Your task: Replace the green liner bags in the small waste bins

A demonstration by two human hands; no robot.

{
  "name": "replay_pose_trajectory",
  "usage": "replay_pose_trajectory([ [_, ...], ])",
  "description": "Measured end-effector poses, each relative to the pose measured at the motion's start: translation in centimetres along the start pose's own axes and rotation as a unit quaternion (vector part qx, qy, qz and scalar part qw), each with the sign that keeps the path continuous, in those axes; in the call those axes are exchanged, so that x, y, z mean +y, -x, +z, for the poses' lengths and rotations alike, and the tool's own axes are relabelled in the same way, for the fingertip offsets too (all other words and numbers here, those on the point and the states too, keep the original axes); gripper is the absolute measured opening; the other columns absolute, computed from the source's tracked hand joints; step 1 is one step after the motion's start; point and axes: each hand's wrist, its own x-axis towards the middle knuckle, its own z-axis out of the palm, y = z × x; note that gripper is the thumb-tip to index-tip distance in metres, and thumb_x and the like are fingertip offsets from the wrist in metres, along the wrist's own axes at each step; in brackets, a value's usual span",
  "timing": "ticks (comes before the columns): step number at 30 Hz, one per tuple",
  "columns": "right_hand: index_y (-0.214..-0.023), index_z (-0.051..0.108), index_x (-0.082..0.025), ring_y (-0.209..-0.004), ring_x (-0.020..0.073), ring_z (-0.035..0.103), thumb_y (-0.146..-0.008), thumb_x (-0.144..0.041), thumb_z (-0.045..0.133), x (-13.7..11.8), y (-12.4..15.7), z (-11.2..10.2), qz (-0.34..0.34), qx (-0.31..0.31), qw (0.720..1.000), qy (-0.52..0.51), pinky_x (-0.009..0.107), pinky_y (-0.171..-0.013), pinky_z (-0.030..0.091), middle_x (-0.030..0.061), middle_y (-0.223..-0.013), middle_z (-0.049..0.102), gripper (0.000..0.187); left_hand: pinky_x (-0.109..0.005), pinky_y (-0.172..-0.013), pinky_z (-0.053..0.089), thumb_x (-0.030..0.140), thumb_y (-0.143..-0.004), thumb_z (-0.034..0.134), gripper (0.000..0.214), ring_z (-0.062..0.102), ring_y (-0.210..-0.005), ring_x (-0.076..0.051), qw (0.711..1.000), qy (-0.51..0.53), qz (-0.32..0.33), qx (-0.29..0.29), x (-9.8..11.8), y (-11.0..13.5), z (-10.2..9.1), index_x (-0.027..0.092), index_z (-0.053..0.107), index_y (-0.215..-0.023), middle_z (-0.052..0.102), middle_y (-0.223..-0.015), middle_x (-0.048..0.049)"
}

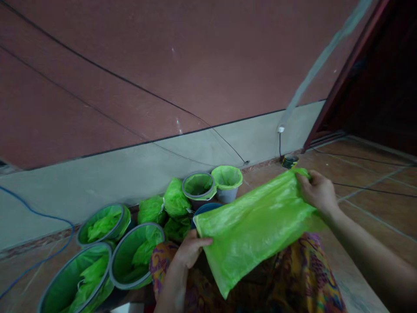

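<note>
A translucent green plastic bag (257, 226) is stretched flat between both my hands, above my lap in patterned cloth (293, 278). My left hand (190, 250) pinches the bag's near left edge, fingers closed on it. My right hand (317, 191) grips the far right corner, fingers curled around the plastic. A blue-rimmed bin (205, 208) shows partly behind the bag's left edge.
Several grey bins lined with green bags stand along the wall: two at the left front (78, 282) (133, 256), one behind (102, 224), two farther back (198, 187) (227, 181). Tied green bags (174, 202) lie between them. Cables (35, 217) run across wall and tiled floor (374, 204).
</note>
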Motion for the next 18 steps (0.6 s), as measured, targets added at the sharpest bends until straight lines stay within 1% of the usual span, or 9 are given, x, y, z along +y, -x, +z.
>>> replay_pose_trajectory([
  [2, -0.075, 0.06, -0.02, -0.05, 0.0182, 0.054, -0.079, -0.052, 0.059, -0.2, 0.4, -0.6, 0.068, -0.1, 0.989, -0.083, 0.029, -0.047, 0.04, 0.0017, -0.056, 0.058, 0.032, -0.041, -0.091, 0.052, 0.023, -0.054, 0.085, 0.045, 0.071, -0.094, -0.031, 0.999, -0.018, 0.024, 0.034, -0.5, -0.5, -0.5, 0.01, 0.075, -0.096, 0.077, -0.098, -0.014],
  [3, -0.083, 0.063, -0.019, -0.053, 0.0206, 0.059, -0.076, -0.053, 0.064, -0.1, 0.7, -1.0, 0.11, -0.18, 0.968, -0.134, 0.031, -0.048, 0.045, 0.0038, -0.061, 0.064, 0.034, -0.041, -0.091, 0.051, 0.024, -0.055, 0.085, 0.042, 0.071, -0.093, -0.03, 0.997, -0.019, 0.04, 0.063, -0.7, -0.8, -0.7, 0.01, 0.076, -0.093, 0.077, -0.096, -0.0132],
  [5, -0.099, 0.066, -0.018, -0.068, 0.0263, 0.07, -0.069, -0.047, 0.075, 0.4, 1.5, -1.6, 0.172, -0.349, 0.895, -0.218, 0.036, -0.058, 0.056, 0.0084, -0.081, 0.073, 0.043, -0.04, -0.09, 0.051, 0.029, -0.056, 0.085, 0.039, 0.071, -0.089, -0.028, 0.989, 0.002, 0.073, 0.126, -1.0, -1.4, -1.3, 0.011, 0.075, -0.09, 0.077, -0.092, -0.0114],
  [7, -0.106, 0.067, -0.019, -0.085, 0.0294, 0.072, -0.061, -0.034, 0.083, 1.4, 2.3, -1.9, 0.192, -0.449, 0.833, -0.261, 0.04, -0.074, 0.06, 0.0101, -0.098, 0.075, 0.051, -0.039, -0.089, 0.051, 0.033, -0.056, 0.085, 0.04, 0.071, -0.087, -0.026, 0.98, 0.034, 0.097, 0.172, -1.2, -1.7, -1.8, 0.012, 0.075, -0.088, 0.077, -0.09, -0.0101],
  [8, -0.106, 0.068, -0.02, -0.09, 0.0301, 0.072, -0.058, -0.028, 0.085, 2.0, 2.6, -2.0, 0.193, -0.467, 0.819, -0.271, 0.041, -0.08, 0.06, 0.0098, -0.102, 0.075, 0.052, -0.039, -0.088, 0.052, 0.034, -0.056, 0.085, 0.041, 0.071, -0.086, -0.026, 0.976, 0.041, 0.103, 0.186, -1.3, -1.9, -2.0, 0.012, 0.074, -0.088, 0.077, -0.089, -0.0098],
  [10, -0.1, 0.071, -0.02, -0.092, 0.0311, 0.072, -0.054, -0.021, 0.086, 3.1, 3.1, -1.9, 0.194, -0.475, 0.813, -0.276, 0.043, -0.085, 0.059, 0.0088, -0.1, 0.076, 0.049, -0.039, -0.086, 0.052, 0.038, -0.058, 0.084, 0.043, 0.071, -0.086, -0.026, 0.974, 0.024, 0.112, 0.196, -1.5, -2.0, -2.3, 0.013, 0.073, -0.091, 0.077, -0.089, -0.0097],
  [13, -0.088, 0.074, -0.019, -0.083, 0.0317, 0.073, -0.054, -0.019, 0.084, 3.9, 3.2, -1.6, 0.199, -0.471, 0.815, -0.272, 0.045, -0.079, 0.059, 0.0086, -0.09, 0.077, 0.036, -0.039, -0.087, 0.051, 0.042, -0.066, 0.078, 0.04, 0.069, -0.089, -0.028, 0.965, -0.069, 0.133, 0.217, -1.2, -2.1, -2.4, 0.014, 0.073, -0.094, 0.076, -0.092, -0.0091],
  [16, -0.082, 0.072, -0.017, -0.075, 0.0299, 0.073, -0.053, -0.021, 0.085, 3.8, 2.7, -1.4, 0.183, -0.453, 0.833, -0.259, 0.042, -0.072, 0.059, 0.0088, -0.086, 0.076, 0.032, -0.038, -0.093, 0.049, 0.041, -0.071, 0.074, 0.032, 0.068, -0.094, -0.027, 0.937, -0.166, 0.176, 0.254, -0.2, -2.2, -2.3, 0.016, 0.074, -0.091, 0.076, -0.094, -0.0074],
  [18, -0.08, 0.071, -0.016, -0.074, 0.0277, 0.071, -0.052, -0.024, 0.087, 3.6, 2.3, -1.5, 0.163, -0.43, 0.852, -0.25, 0.037, -0.07, 0.058, 0.0097, -0.084, 0.076, 0.033, -0.037, -0.096, 0.048, 0.04, -0.072, 0.074, 0.031, 0.067, -0.098, -0.027, 0.926, -0.184, 0.199, 0.262, 0.5, -2.2, -2.2, 0.016, 0.074, -0.091, 0.076, -0.095, -0.0066],
])
